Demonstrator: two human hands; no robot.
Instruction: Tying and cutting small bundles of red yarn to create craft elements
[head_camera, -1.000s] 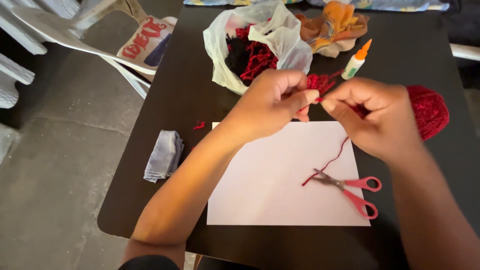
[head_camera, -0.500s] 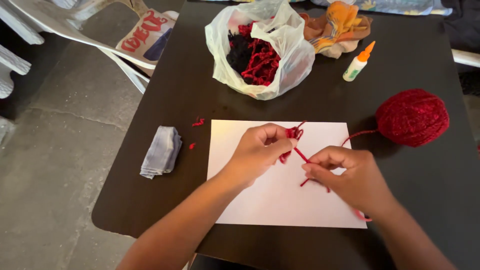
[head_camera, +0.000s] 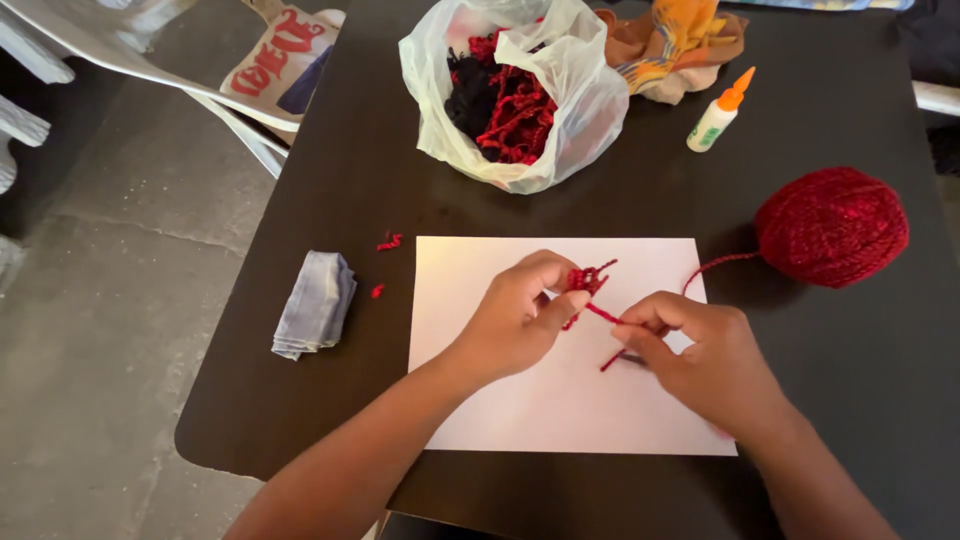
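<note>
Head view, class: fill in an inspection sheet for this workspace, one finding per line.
Surface: dark table with a white paper sheet lying flat.
Job's things: small red yarn bundle pinched over the sheet; red yarn ball to the right, its strand running toward the hands.
Clutter: plastic bag of yarn scraps, glue bottle, folded grey cloth, orange fabric, red snippets.
Grippers: left hand holds the bundle; right hand pinches the strand.
Cables: nothing seen.
Surroundings: concrete floor, white chair.

Fuzzy red yarn ball (head_camera: 832, 226), matt white paper sheet (head_camera: 560, 400), glossy clear plastic bag (head_camera: 580, 95), smooth dark table (head_camera: 380, 190).
</note>
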